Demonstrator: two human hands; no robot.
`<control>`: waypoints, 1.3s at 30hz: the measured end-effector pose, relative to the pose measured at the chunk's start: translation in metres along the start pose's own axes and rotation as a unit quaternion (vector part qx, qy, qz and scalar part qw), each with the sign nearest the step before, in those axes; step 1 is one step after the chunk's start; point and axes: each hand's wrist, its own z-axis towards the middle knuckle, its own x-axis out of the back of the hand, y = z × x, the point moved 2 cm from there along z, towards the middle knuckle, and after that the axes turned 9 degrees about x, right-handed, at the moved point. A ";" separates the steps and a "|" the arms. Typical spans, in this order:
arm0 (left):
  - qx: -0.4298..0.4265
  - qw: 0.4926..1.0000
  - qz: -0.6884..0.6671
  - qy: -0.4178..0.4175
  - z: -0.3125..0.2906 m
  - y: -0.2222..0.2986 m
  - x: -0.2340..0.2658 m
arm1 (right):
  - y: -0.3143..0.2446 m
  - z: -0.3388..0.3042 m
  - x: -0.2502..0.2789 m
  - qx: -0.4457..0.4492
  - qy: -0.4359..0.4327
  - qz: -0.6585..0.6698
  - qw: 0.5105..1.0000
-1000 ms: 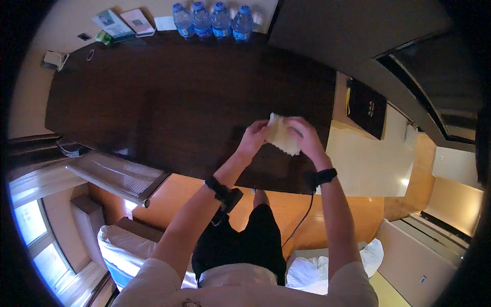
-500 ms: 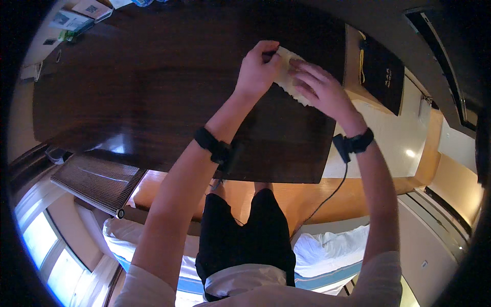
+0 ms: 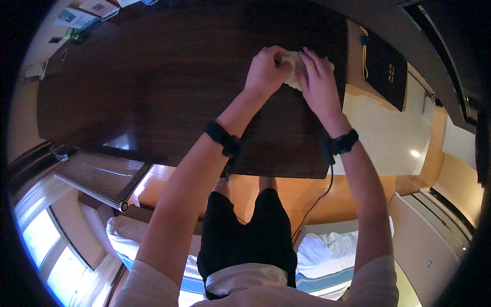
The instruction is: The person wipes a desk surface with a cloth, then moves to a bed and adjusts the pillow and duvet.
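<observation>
A small cream-coloured piece that looks like thin cloth with a wavy edge lies bunched at the right end of the dark wooden table. My left hand is closed in a pinch on its left part. The fingers of my right hand are stretched out over the right part, resting on it. Both hands hide much of the piece, so its full shape does not show. Each wrist wears a black strap with a small device, and a cable trails from the right one.
Boxes stand at the table's far left corner. A dark bag or folder with a yellow cord lies on a light surface beyond the right edge. Below are a woven-seat chair and a bed with white bedding.
The cream piece was spread flatter and is now more bunched between my hands. My right hand has turned, its fingers now pointing away from me. The view has shifted slightly.
</observation>
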 end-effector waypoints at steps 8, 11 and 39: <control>-0.033 0.999 -0.028 0.033 -0.015 0.001 0.026 | -0.020 -0.009 -0.011 0.001 -0.016 -0.057 0.998; -0.012 0.995 -0.077 0.060 -0.023 0.001 0.046 | -0.011 0.005 -0.016 0.008 -0.002 -0.074 0.997; -0.036 0.989 -0.127 0.071 -0.042 -0.012 0.052 | 0.102 0.059 -0.015 -0.040 0.112 -0.094 0.988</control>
